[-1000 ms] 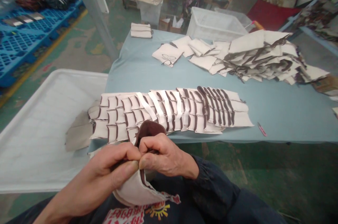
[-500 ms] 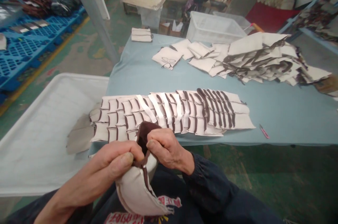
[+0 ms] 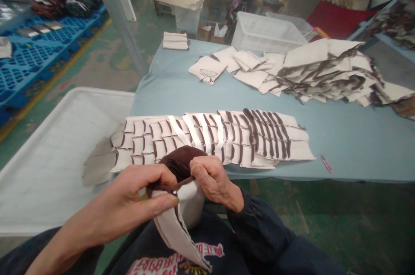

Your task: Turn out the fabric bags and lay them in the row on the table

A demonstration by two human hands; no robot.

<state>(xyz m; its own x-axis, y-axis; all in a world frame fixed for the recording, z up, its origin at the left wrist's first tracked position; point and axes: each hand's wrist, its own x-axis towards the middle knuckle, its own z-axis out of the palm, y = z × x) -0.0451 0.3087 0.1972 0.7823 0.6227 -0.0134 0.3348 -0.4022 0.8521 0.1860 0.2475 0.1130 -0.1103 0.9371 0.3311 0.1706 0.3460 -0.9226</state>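
A cream fabric piece with a brown lining [image 3: 191, 203] is held above my lap, its brown mouth spread into a rounded opening. My left hand [image 3: 139, 193] pinches the near left edge at the seam, thumb outside and fingers inside. At the right rim, my right hand [image 3: 214, 180] is closed on the edge. A cream flap hangs down from the seam over my dark clothing. Just beyond my hands, overlapping rows of cream pieces with brown edges [image 3: 272, 136] lie on the table, with several white strips [image 3: 205, 132] across them.
A blue-covered table [image 3: 162, 89] carries a heap of cream and brown pieces [image 3: 340, 76], eyeglasses [image 3: 208, 75], a folded bundle [image 3: 175, 40] and small pink-handled snips [image 3: 327, 164]. At left stands a large white bin [image 3: 48, 167]. A clear plastic tub [image 3: 269, 33] sits beyond the table.
The brown opening is spread wider and rounder. My right hand has moved slightly right along the rim, and my left thumb now lies stretched across the seam.
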